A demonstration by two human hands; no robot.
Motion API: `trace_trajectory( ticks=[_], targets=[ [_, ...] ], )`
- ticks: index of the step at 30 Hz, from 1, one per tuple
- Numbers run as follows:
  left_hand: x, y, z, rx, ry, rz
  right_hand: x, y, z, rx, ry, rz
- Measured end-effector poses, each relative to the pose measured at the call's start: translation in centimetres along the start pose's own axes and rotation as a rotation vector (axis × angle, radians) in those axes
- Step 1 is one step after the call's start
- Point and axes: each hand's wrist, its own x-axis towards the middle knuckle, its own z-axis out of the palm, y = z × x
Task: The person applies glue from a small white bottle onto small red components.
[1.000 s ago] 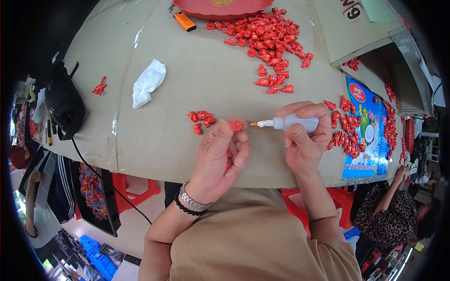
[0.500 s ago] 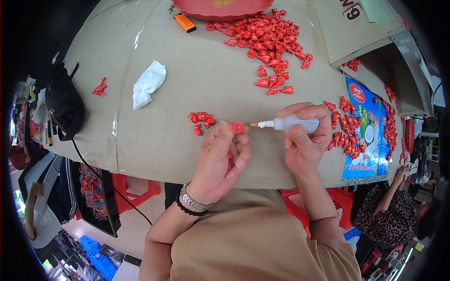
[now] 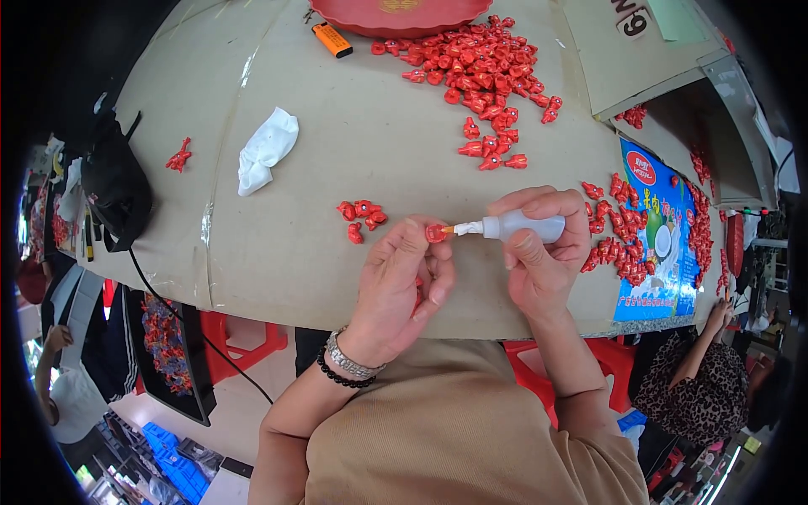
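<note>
Between thumb and forefinger, my left hand (image 3: 389, 286) pinches a small red plastic piece (image 3: 434, 234) with a hollow end turned right. Another bit of red shows against its curled fingers, mostly hidden. My right hand (image 3: 545, 268) is closed around a translucent white squeeze bottle (image 3: 539, 227), held sideways. The bottle's nozzle (image 3: 468, 228) has a white wrapping and an orange-brown tip, which meets the hollow end of the red piece. Several similar red figure pieces (image 3: 364, 210) lie on the table just beyond my left hand.
A large heap of red pieces (image 3: 480, 67) lies by a red tray (image 3: 404, 25) at the far side. An orange lighter-like object (image 3: 332, 39), crumpled white tissue (image 3: 268, 151) and black bag (image 3: 118, 181) are leftward. More red pieces cover a blue printed sheet (image 3: 665, 278) at right.
My right hand has brought the bottle left, so its tip now reaches the red piece instead of hovering beside it. The left hand has shifted slightly right.
</note>
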Motion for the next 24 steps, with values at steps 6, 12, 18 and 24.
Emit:
trace_trajectory(
  ticks=[6,12,18,24],
  targets=[
    [0.01,-0.07,-0.82,0.007,-0.061,-0.017,0.04,-0.13,0.09,-0.018,0.002,-0.008],
    [0.09,-0.08,-0.81,0.005,-0.076,-0.006,0.0,-0.07,-0.13,0.001,0.022,-0.018],
    [0.06,-0.05,-1.0,-0.013,-0.074,-0.023,0.07,-0.1,-0.24,-0.009,0.025,-0.024],
    [0.04,-0.06,-0.98,-0.007,-0.075,-0.022,0.11,-0.07,-0.18,-0.006,0.012,-0.011]
  ],
)
